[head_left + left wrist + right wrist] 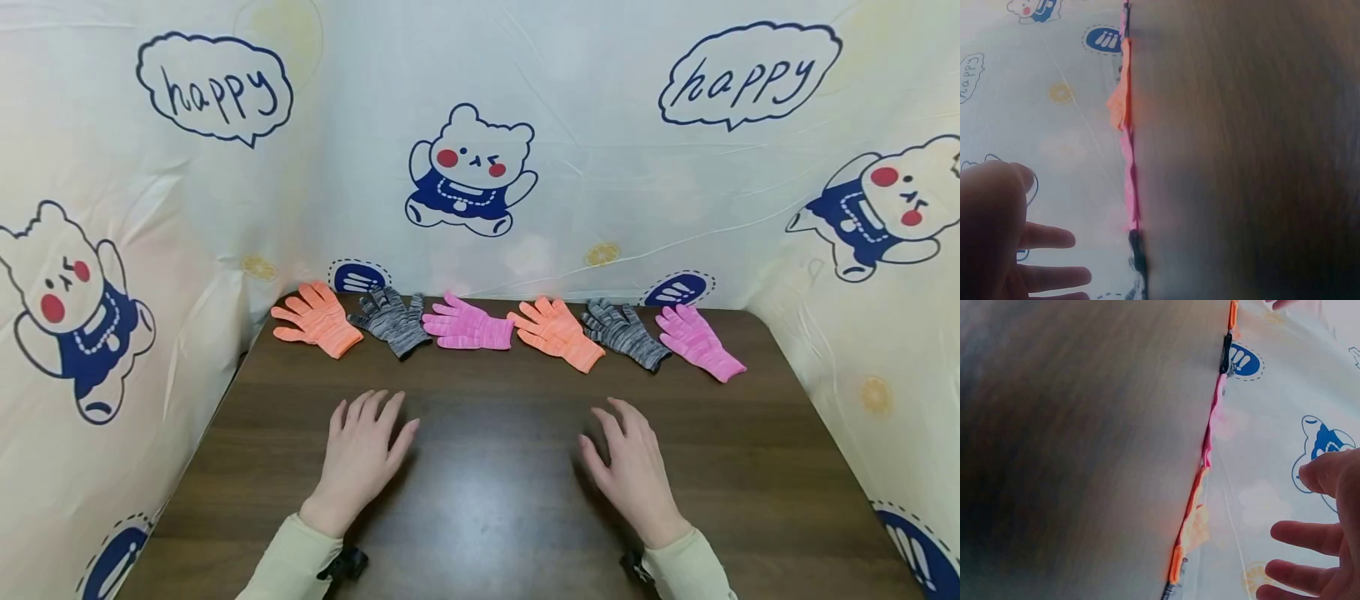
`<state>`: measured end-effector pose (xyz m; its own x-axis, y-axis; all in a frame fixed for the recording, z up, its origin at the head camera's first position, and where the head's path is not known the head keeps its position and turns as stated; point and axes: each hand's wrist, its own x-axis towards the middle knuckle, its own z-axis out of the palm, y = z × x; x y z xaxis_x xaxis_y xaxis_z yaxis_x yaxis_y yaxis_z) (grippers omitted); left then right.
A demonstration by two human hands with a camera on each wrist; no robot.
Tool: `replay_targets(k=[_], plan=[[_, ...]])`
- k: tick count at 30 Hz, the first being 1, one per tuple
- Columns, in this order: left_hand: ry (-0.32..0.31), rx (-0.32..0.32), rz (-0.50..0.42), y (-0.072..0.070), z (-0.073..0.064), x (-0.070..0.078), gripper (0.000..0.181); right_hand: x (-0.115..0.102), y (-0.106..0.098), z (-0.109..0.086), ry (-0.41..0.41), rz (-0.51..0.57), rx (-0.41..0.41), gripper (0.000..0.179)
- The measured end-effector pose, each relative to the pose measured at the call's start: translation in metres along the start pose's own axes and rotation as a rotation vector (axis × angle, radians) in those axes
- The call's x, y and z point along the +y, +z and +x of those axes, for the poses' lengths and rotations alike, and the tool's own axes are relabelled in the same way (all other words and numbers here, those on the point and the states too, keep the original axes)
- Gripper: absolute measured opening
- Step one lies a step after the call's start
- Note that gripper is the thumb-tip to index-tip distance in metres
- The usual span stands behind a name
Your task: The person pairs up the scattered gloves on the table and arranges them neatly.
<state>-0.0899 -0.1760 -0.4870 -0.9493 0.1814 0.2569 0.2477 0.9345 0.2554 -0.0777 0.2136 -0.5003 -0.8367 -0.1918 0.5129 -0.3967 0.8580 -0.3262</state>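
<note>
Several knitted gloves lie flat in a row along the back of the table. From left to right come an orange glove (321, 320), a grey-black glove (395, 322), a pink glove (469, 323), a second orange glove (558, 333), a second grey-black glove (626, 335) and a second pink glove (701, 342). My left hand (362, 454), fingers spread and relaxed, is in front of the left gloves and holds nothing. Likewise empty, my right hand (628, 462) is over the table in front of the right gloves, its fingers loosely bent.
Dark brown wood-grain makes up the table top (480, 517). A pale curtain (600, 192) printed with bears and "happy" bubbles encloses the back and both sides. Dark wrist straps (345, 564) sit at the cuffs of light sleeves (292, 557).
</note>
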Motion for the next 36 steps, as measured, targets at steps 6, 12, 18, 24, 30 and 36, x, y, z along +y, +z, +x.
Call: replay_targets(k=[6,12,18,24,30,36], plan=[[0.009,0.016,0.006,-0.003,0.005,-0.006,0.049,-0.002,-0.001,0.002,0.022,-0.006,-0.018,0.037],[0.005,0.028,0.011,-0.004,0.011,-0.012,0.042,-0.004,0.000,0.004,0.021,-0.032,-0.043,0.036],[-0.012,0.033,0.013,-0.005,0.019,-0.022,0.038,-0.006,0.000,0.004,0.019,-0.053,-0.065,0.036],[-0.063,0.018,0.004,-0.008,0.033,-0.041,0.036,-0.006,-0.001,0.005,0.022,-0.059,-0.090,0.034],[-0.111,0.029,-0.002,-0.008,0.049,-0.067,0.034,-0.007,0.000,0.006,0.020,-0.069,-0.101,0.033],[-0.129,0.041,0.034,-0.011,0.059,-0.090,0.031,-0.008,-0.001,0.007,0.023,-0.077,-0.126,0.033]])
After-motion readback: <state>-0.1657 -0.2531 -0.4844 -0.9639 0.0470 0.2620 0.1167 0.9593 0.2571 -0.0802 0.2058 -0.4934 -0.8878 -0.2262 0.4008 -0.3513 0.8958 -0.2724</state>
